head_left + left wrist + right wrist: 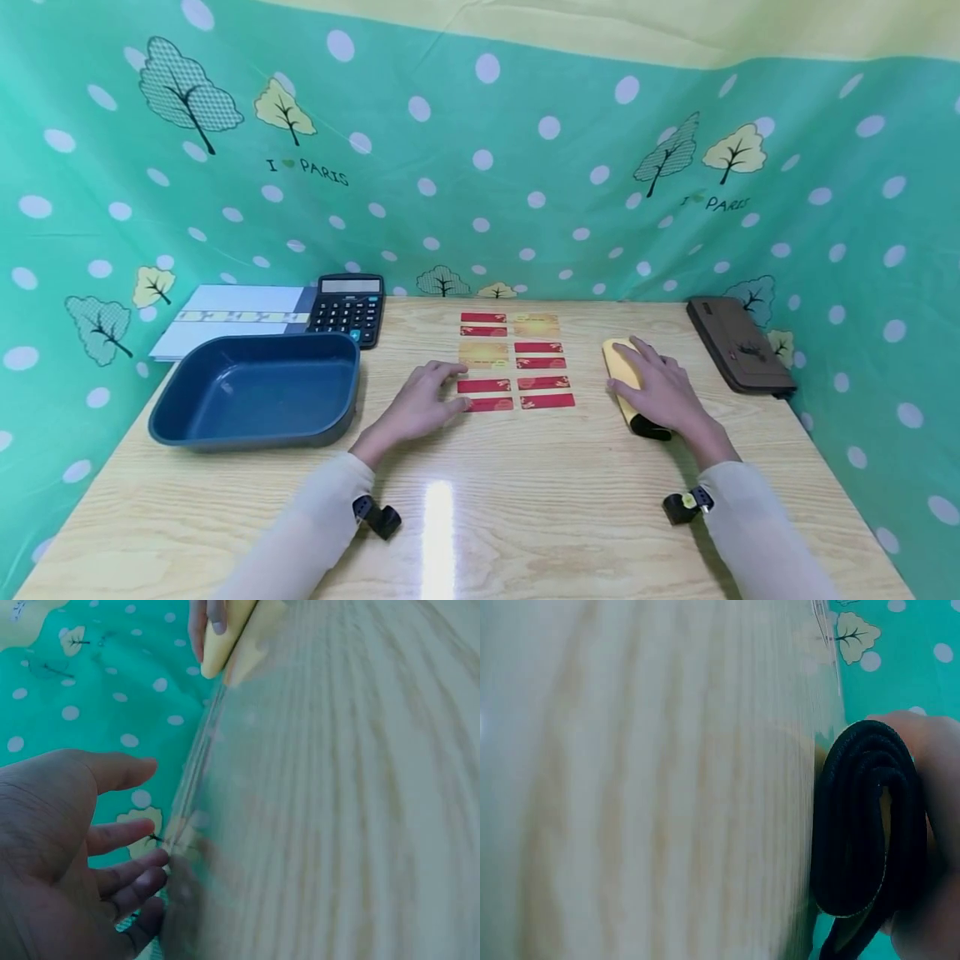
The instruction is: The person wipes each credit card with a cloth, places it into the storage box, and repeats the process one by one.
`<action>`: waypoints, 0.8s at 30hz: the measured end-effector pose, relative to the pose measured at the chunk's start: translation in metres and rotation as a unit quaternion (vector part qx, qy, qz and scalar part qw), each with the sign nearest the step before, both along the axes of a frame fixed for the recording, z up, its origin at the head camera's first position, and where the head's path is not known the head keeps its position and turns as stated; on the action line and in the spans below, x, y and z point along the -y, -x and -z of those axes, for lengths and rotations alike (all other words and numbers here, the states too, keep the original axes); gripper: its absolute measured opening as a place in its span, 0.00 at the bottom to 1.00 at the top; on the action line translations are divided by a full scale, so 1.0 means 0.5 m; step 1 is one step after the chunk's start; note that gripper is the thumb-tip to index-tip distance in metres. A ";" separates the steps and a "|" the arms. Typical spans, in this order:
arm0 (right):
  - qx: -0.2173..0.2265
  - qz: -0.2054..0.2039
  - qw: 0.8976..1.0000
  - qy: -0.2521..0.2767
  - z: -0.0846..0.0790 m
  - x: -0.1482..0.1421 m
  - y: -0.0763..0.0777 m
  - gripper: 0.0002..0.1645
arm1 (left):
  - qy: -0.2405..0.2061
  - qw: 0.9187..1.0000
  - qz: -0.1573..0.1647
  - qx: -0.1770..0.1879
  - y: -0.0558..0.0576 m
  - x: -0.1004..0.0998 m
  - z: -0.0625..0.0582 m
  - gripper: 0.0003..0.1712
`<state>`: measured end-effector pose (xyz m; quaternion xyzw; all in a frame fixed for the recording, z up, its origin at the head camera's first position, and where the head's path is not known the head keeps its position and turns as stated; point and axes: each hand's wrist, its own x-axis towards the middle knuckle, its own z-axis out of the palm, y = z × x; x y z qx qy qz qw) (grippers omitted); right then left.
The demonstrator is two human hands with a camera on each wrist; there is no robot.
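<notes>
Several red and gold cards [545, 392] lie flat on the table in two columns. My left hand [426, 404] is at the left edge of the columns, fingers spread and slightly bent, with nothing in its grasp. The left wrist view shows this hand [82, 855] with thumb and fingers apart; whether its fingertips touch a card is unclear. My right hand [660, 390] grips a long yellow case [622, 375] on the table right of the cards, thumb on its left side and fingers over the far end. The case's black layered end [866, 825] fills the right wrist view's right side.
A deep blue tray [255, 439] stands on the left. Behind it are a black calculator [347, 312] and a pale folder [225, 300]. At the far right lies a brown zipped pouch [738, 346]. A green dotted curtain [480, 225] borders the wooden table [540, 517].
</notes>
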<state>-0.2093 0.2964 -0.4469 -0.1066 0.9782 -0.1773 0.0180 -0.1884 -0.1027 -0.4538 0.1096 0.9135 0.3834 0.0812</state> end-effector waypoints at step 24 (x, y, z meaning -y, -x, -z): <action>0.001 0.022 1.000 0.011 0.009 0.005 0.013 0.44 | 0.043 0.998 -0.022 -0.043 0.016 -0.013 0.033 0.29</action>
